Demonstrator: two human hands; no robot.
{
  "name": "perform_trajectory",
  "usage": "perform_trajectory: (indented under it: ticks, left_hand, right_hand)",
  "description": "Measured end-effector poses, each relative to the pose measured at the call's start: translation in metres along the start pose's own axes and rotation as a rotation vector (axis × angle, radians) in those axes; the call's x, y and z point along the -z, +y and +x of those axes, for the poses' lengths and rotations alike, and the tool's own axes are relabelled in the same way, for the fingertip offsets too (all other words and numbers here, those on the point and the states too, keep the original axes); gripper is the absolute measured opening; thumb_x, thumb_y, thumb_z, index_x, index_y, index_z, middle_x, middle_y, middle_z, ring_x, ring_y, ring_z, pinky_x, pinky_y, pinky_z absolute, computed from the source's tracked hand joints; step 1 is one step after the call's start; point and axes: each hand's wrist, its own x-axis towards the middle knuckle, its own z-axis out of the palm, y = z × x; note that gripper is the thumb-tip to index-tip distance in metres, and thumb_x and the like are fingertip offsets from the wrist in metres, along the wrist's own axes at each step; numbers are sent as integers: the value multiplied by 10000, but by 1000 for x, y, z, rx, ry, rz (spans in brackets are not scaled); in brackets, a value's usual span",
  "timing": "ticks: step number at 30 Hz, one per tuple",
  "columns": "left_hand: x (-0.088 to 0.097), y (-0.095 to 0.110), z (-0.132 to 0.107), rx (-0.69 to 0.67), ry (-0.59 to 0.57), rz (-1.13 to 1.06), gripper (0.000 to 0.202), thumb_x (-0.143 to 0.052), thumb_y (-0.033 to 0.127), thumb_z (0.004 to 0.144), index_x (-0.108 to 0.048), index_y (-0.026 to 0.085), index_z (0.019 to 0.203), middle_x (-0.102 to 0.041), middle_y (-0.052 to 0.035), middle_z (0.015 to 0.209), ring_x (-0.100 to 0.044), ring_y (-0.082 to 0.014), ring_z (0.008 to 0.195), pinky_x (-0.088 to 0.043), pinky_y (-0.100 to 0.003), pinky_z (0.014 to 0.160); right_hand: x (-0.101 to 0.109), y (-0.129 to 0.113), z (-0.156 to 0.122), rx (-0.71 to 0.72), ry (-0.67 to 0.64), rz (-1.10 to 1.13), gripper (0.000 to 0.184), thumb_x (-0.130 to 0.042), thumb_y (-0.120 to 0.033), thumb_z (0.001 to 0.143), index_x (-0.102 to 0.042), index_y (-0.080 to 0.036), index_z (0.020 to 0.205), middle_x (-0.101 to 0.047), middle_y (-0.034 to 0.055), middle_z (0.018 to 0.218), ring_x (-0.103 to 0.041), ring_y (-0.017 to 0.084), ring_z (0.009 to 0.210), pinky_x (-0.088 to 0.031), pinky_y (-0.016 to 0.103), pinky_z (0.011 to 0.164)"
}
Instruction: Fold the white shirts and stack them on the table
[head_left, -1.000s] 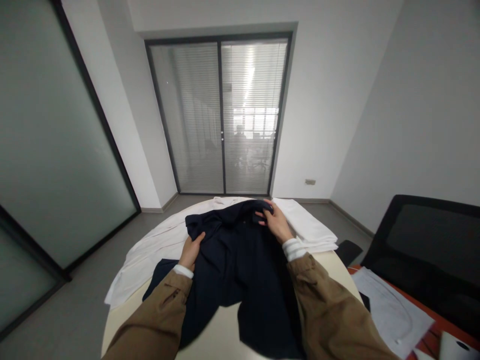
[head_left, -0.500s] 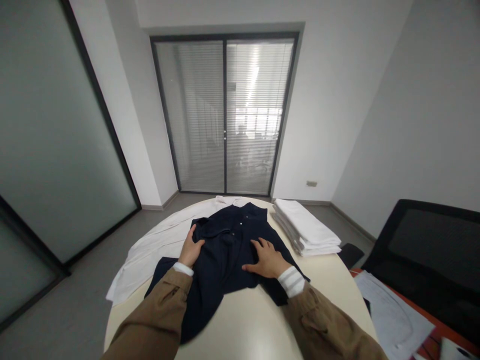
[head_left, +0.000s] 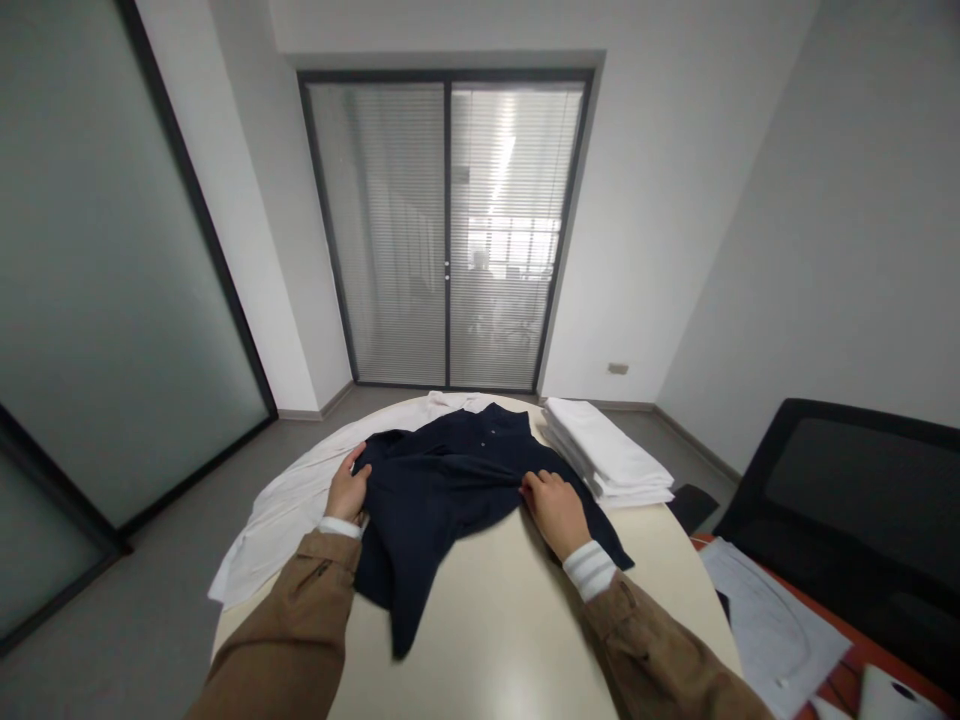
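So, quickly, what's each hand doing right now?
Left hand: closed, holding the navy shirt.
Right hand: closed, holding the navy shirt's edge.

Room for the right hand (head_left: 556,515) is running toward six o'clock across the round cream table (head_left: 487,640), beside the dark navy shirt (head_left: 442,480); a stack of folded white cloth (head_left: 604,455) is blocking one o'clock, and a spread white shirt (head_left: 289,515) is lying at ten o'clock.

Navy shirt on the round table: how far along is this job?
Done: a stack of folded white garments sits at the far right of the round table. In hand: the left hand and right hand grip opposite sides of the navy shirt, which looks not yet folded. Left: a white shirt lies spread out, partly under the navy shirt, and looks unfolded.
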Motion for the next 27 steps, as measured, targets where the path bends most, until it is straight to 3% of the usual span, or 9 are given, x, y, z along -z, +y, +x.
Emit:
perform_trajectory:
  ticks: [4,7,9,12,14,17,21,24,27]
  left_hand:
    - [1,8,-5,-109,74,230,561,-701,247,798,-554,158,1332,-543,-146,1400,-466,-304,1339,-323,-442,1154]
    - [-3,23,-27,-447,48,448,494,-722,291,772,-634,178,1245,-433,-123,1496,-277,-321,1447,-159,-440,1215]
    - [-6,33,-48,-627,-276,497,372,-684,323,806,-689,218,1163,-545,-103,1396,-403,-297,1370,-217,-417,1195]
    - [-12,35,-77,-606,-891,612,375,-707,390,795,-709,265,1150,-693,-82,1164,-583,-280,1153,-348,-417,1107]
    - [-16,28,-89,-611,-1058,726,566,-808,452,678,-684,284,1204,-673,-74,1204,-577,-289,1140,-361,-419,1082]
    - [-21,15,-93,-634,-1057,874,660,-867,451,585,-683,276,1194,-639,-73,1212,-556,-289,1120,-401,-396,1018]
    - [-21,11,-88,-604,-1046,925,131,-698,281,798,-736,237,916,-677,-46,977,-589,-238,979,-434,-330,898]
    - [-20,8,-79,-508,-943,712,80,-634,261,847,-695,222,880,-675,-27,906,-604,-213,908,-439,-316,876]
    - [-22,-1,-65,-229,-646,256,76,-679,262,806,-662,206,854,-664,-5,854,-606,-207,895,-459,-303,893]
  right_hand:
    - [-2,-5,-4,-140,29,11,226,-412,-273,980,-627,-206,983,-674,91,774,-627,238,744,-369,312,634]
    - [-6,-19,-12,-99,-3,161,202,-430,-279,956,-598,-220,1052,-688,58,815,-641,208,728,-408,292,647]
    - [-11,-24,-17,49,-13,260,216,-488,-220,888,-592,-206,1077,-689,67,954,-643,213,897,-450,303,787]
    - [-19,-24,-20,185,-4,311,380,-558,-208,814,-583,-186,1192,-625,113,1201,-536,258,1184,-392,370,1014]
    - [-23,-22,-19,167,6,311,431,-587,-263,825,-571,-193,1249,-597,123,1253,-493,279,1234,-361,411,1055]
    - [-25,-20,-16,124,15,326,438,-615,-322,838,-568,-210,1259,-601,115,1238,-520,278,1183,-374,418,1033]
    - [-23,-22,-14,101,8,348,318,-605,-306,847,-606,-204,1148,-639,90,1126,-556,259,1102,-391,397,990]
    - [-20,-24,-15,89,5,371,232,-584,-309,858,-621,-199,1060,-650,76,1061,-571,250,1061,-402,386,969]
    - [-16,-25,-15,108,49,398,353,-591,-338,854,-578,-195,1177,-626,101,1166,-555,260,1121,-406,398,986]
